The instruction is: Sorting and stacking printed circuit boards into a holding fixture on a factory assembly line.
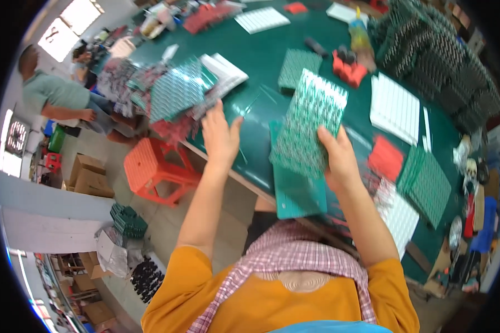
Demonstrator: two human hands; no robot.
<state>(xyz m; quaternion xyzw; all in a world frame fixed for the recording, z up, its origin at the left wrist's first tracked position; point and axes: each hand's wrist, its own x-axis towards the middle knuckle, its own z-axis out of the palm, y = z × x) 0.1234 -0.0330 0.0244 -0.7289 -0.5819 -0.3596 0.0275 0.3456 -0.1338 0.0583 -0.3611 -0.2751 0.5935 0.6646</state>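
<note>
My right hand (341, 158) grips the lower right edge of a rectangular green and silver patterned panel (311, 122), thumb on its face. The panel is tilted above a flat green board (299, 194) near the table's front edge. My left hand (219, 133) is open with fingers apart, by a heap of loose pieces at the table's left edge. Beside that hand lie a green ridged sheet (178, 91) and several white strips (222, 75). Whether the left fingertips touch the heap cannot be made out.
Tall stacks of dark green panels (433, 50) stand at the back right of the green table. White ridged sheets (394, 108), a red block (385, 157) and green panels (426, 183) lie to the right. An orange stool (155, 166) stands left, with a seated person (61, 100) beyond.
</note>
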